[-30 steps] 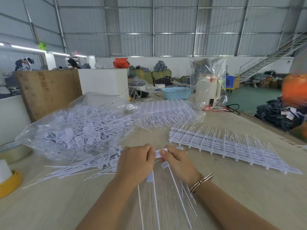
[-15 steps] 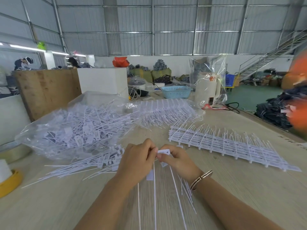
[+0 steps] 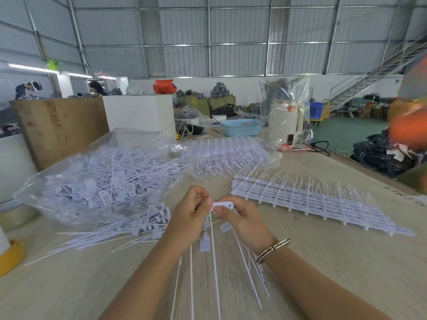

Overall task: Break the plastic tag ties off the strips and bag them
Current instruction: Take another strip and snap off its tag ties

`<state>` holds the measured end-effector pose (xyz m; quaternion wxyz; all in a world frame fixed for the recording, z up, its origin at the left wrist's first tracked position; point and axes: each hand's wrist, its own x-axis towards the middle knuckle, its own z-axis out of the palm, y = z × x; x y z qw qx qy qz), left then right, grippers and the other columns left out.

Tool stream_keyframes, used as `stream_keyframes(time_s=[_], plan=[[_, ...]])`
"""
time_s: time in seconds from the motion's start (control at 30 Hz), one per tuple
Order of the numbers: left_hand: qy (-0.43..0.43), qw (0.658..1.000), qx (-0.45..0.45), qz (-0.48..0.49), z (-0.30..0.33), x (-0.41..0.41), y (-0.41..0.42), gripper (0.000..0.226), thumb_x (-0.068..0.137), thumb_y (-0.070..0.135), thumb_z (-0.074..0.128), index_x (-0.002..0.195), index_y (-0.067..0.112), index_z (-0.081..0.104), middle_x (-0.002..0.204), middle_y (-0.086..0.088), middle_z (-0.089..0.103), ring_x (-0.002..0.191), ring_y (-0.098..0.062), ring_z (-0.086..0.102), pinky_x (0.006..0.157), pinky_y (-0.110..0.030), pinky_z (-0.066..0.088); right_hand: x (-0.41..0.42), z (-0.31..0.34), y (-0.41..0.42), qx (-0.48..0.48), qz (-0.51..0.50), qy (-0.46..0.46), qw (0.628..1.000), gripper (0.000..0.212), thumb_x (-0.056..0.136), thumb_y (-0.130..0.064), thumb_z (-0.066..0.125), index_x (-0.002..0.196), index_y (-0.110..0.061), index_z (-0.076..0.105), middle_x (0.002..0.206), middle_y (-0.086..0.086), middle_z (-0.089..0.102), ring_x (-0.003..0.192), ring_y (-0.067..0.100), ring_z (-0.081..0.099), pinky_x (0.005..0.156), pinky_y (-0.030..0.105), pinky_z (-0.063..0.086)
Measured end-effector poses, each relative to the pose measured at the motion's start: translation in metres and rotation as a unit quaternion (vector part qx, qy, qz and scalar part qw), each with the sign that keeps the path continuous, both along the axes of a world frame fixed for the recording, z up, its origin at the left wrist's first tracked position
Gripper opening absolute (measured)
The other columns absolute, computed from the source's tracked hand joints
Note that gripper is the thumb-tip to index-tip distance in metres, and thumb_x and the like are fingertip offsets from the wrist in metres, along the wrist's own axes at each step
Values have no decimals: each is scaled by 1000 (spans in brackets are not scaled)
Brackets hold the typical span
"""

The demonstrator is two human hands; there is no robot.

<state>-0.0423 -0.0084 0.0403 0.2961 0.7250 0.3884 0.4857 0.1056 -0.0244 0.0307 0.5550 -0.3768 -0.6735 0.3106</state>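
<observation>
Your two hands meet at the near centre of the desk (image 3: 346,262). Your left hand (image 3: 187,218) has its grip curled, thumb and forefinger pinched on the thin stems of the tag ties (image 3: 213,262), which hang toward you in a loose fan; several stems show, too blurred to count exactly. Your right hand (image 3: 245,220), with one bracelet (image 3: 273,249) at the wrist, pinches the end of one white strip (image 3: 223,206) between thumb and fingers, grip closed on it; the strip's end hole is visible. Just left of your hands lies one loose heap of broken-off ties (image 3: 111,234) on the desk. Farther left sits one clear bag (image 3: 101,179) filled with ties. At far centre, a second clear bag (image 3: 231,155) holds unbroken strips. To the right, well apart from your hands, lies one stack of full strips (image 3: 312,204), stems pointing up. One blue basket (image 3: 242,127) stands at the far edge.
</observation>
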Motion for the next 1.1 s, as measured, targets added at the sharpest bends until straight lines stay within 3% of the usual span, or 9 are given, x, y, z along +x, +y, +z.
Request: stream_keyframes(time_s=[0.23,0.47,0.57,0.67,0.77,0.83,0.93,1.03,1.1], plan=[[-109,992,-64,3,4,8,-5,9,96,19,49,89,22,53,49,16,45,46,2,38,46,-10,33,-6,1,-2,58,-14,13,998,18,90,-10,57,79,-23,61,64,-15,58,63,-2,52,65,13,40],[-139,986,-89,-36,6,9,-10,17,95,21,49,81,28,57,49,17,39,51,0,39,51,-10,35,-1,-3,2,22,62,88,994,13,88,-18,55,77,-13,59,58,-8,54,57,6,49,61,15,42],[-162,984,-76,-20,9,1,-5,29,95,19,49,71,32,59,57,7,38,63,-14,39,65,-23,35,16,0,11,-10,34,179,983,18,85,-23,58,67,-21,60,54,-3,51,52,11,44,64,21,41],[-200,978,-63,3,14,-10,1,26,95,13,47,74,25,56,51,7,38,51,-8,37,59,-22,34,44,2,20,-44,17,286,957,19,86,-18,56,67,-20,61,52,-5,42,49,11,37,56,21,35],[-189,980,-57,32,13,-15,6,30,93,0,40,75,21,53,47,11,42,45,-5,38,55,-24,32,56,-1,29,-97,5,296,950,17,84,-8,48,73,-13,60,54,-3,37,46,9,35,48,21,30],[-109,991,-18,71,9,-16,5,38,89,-4,38,75,28,51,53,8,46,51,-13,41,57,-31,36,53,-3,31,-133,-15,209,969,7,84,-7,47,78,-4,50,50,0,40,41,8,37,46,20,31],[20,993,49,109,3,-16,3,41,88,-1,39,81,38,48,62,-12,54,55,-32,49,51,-40,41,43,-10,26,-122,-72,-11,990,17,92,-8,43,76,-14,41,59,-2,39,51,10,33,53,23,30],[83,987,70,122,2,-14,2,35,88,4,39,88,39,46,67,-11,62,60,-30,60,50,-46,46,33,-16,21,-48,-130,-177,975,9,93,-14,47,84,-16,47,70,-7,41,64,8,37,64,28,30],[124,982,82,119,1,-15,1,30,89,7,38,89,37,46,66,-5,60,65,-24,64,46,-41,43,31,-19,25,-21,-177,-293,939,7,89,-18,52,94,-19,57,91,-9,47,89,10,41,76,28,24]])
